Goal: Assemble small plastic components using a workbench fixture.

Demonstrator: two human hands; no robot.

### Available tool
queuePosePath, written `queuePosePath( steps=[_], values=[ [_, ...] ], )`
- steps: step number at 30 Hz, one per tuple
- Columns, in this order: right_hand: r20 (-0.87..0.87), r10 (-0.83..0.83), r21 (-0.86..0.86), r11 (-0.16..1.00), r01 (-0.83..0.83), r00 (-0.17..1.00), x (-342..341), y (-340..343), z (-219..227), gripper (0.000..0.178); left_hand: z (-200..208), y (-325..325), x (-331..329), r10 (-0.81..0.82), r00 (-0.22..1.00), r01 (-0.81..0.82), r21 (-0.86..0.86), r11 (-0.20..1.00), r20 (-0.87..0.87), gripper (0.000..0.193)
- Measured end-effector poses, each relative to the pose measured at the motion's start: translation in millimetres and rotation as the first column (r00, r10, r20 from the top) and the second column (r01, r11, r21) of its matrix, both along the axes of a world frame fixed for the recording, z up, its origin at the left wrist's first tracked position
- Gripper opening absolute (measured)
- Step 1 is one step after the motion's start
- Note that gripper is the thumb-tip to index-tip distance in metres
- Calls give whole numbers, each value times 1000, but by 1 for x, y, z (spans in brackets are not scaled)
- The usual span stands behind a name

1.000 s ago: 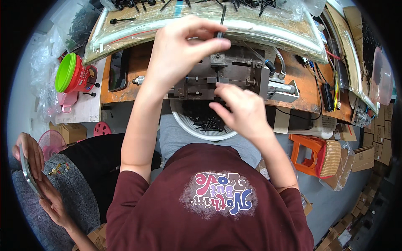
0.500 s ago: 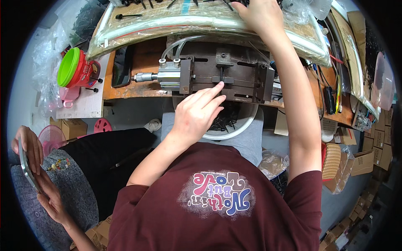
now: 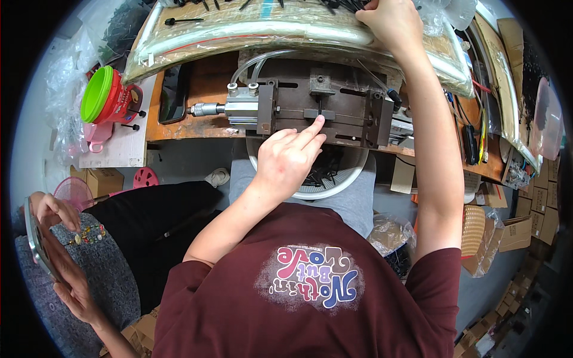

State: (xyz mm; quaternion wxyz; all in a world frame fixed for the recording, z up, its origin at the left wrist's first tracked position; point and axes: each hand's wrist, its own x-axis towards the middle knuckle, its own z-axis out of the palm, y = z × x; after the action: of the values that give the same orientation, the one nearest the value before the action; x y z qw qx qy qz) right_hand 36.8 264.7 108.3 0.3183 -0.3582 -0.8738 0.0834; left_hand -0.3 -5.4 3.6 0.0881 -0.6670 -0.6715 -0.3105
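Observation:
My left hand (image 3: 286, 160) reaches over the near edge of a dark metal fixture (image 3: 343, 128). Its index finger is stretched out, the tip touching a thin black rod-like piece (image 3: 320, 107) in a small block at the fixture's middle. The other fingers are partly bent, and I see nothing gripped in them. At the far right, my right hand (image 3: 395, 25) is over a plastic-wrapped board (image 3: 239, 43), its fingers drawn together beside several loose black pieces (image 3: 337, 5). What its fingertips hold is too small to make out.
An air cylinder (image 3: 242, 110) with clear hoses adjoins the fixture's left side. Below, a white basket (image 3: 310, 196) of black pieces rests on my lap. A red bucket with a green rim (image 3: 97, 95) stands left. Nearby, another person's hands hold a phone (image 3: 37, 238).
My right hand has shifted right along the board, its fingers drawing together. My left fingertip stays at the black piece, the hand moving slightly right. The other person's upper hand has moved.

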Motion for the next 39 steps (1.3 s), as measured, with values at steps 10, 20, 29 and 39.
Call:
queuePosePath(
  steps=[10, 20, 29, 39],
  values=[
    [168, -9, 10, 1000, 7, 986, -21, 1, 6, 35, -1, 1, 1, 10, 1000, -9, -40, 999, 10, 26],
    [452, 33, 49, 997, -61, 892, -10, 11, 24, 35, -2, 0, 0, -9, 999, 10, -35, 999, 34, 27],
    [552, 13, 103, 991, -84, 834, -33, 6, 27, 29, 33, -27, 6, -180, 928, 240, -153, 958, 327, 26],
    [250, 174, 6, 983, -182, 952, -6, 32, 22, 31, 0, -36, 7, -270, 885, 383, -261, 886, 380, 30]
  ],
)
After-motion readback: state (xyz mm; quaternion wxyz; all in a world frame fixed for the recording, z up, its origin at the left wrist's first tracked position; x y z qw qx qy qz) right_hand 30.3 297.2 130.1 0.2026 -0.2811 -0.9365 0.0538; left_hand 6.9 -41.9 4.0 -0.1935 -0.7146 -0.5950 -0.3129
